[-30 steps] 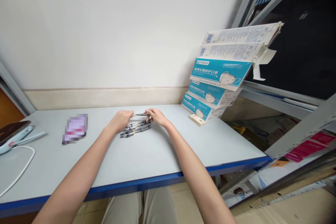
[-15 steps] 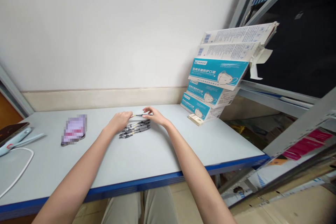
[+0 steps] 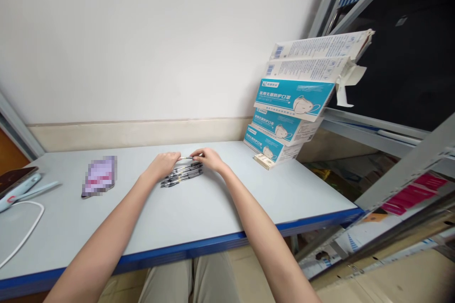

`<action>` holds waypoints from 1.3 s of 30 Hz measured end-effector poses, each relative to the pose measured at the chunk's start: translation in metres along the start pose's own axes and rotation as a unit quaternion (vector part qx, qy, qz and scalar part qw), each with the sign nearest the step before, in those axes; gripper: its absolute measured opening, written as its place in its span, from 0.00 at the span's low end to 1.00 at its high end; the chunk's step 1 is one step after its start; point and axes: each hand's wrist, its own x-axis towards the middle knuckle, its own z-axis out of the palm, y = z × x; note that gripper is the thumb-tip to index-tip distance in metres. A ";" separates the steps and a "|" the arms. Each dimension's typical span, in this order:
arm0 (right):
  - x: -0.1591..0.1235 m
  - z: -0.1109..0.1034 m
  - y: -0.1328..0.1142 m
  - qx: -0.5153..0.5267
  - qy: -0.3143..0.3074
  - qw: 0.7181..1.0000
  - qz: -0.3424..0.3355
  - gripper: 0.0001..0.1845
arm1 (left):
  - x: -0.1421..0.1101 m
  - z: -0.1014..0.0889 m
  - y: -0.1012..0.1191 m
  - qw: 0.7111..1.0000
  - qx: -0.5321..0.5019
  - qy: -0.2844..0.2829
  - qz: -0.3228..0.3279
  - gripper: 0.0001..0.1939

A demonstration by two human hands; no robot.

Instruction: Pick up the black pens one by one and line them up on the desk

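Observation:
Between my two hands a slim pen (image 3: 186, 157) lies sideways, just above the table top. My left hand (image 3: 166, 163) is closed on the pen's left end. At its other end my right hand (image 3: 209, 158) pinches it between thumb and fingers. Several black and clear pens (image 3: 182, 174) lie side by side on the table, right below the held one and close to both hands. The fingertips of my left hand are partly hidden behind the hand itself.
Mask boxes (image 3: 293, 99) lean in a tall stack at the right, with a small box (image 3: 263, 161) at their foot. A blurred purple item (image 3: 99, 175) lies left. Beyond it are a light-blue device (image 3: 22, 191) and a white cable (image 3: 37, 220). Metal shelving (image 3: 387, 144) stands right.
My right hand's fingers have closed in on the pen's right end; before, they were more raised and spread. The left hand has barely moved. The view has shifted slightly.

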 end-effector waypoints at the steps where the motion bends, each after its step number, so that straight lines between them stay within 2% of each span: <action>1: -0.001 -0.001 -0.001 -0.032 0.023 0.999 0.002 0.11 | 0.000 0.000 0.000 1.000 -0.002 -0.002 -0.005 0.16; 5: -0.003 -0.008 0.002 -0.079 0.074 0.994 0.015 0.12 | -0.003 -0.001 -0.007 0.999 -0.022 -0.006 -0.030 0.15; 10: -0.002 -0.013 0.009 -0.058 0.078 0.995 0.009 0.12 | -0.005 -0.002 -0.012 0.998 -0.022 -0.002 -0.052 0.16; 16: -0.001 -0.004 0.005 0.049 0.052 0.996 -0.056 0.11 | -0.001 0.000 -0.001 1.000 -0.010 -0.021 -0.019 0.17; 18: -0.001 0.000 0.002 0.107 0.043 0.992 -0.049 0.13 | 0.000 0.001 0.002 1.000 -0.004 -0.022 -0.006 0.17; 21: -0.002 0.002 -0.001 0.150 0.023 0.988 -0.034 0.09 | 0.000 0.003 0.002 1.000 -0.009 -0.018 0.003 0.16; 26: -0.003 -0.005 -0.002 0.031 0.086 0.993 -0.076 0.14 | -0.001 -0.002 0.001 1.000 -0.022 0.004 -0.010 0.16; 29: -0.004 -0.009 -0.001 -0.016 0.049 0.998 -0.037 0.07 | -0.002 -0.003 0.000 1.000 -0.019 -0.002 -0.015 0.16; 31: -0.005 -0.011 -0.001 -0.027 0.054 0.998 -0.027 0.10 | -0.002 -0.003 0.000 1.000 -0.025 -0.003 -0.016 0.16; 35: -0.006 -0.012 -0.003 -0.044 0.070 0.995 -0.062 0.15 | -0.002 -0.003 -0.001 0.999 -0.033 0.000 -0.023 0.17; 37: -0.007 -0.012 -0.005 -0.052 0.059 0.996 -0.048 0.09 | -0.002 -0.003 -0.001 0.999 -0.033 0.002 -0.025 0.17; 39: -0.007 -0.012 -0.006 -0.054 0.068 0.995 -0.039 0.09 | -0.002 -0.004 -0.001 0.999 -0.031 0.003 -0.025 0.17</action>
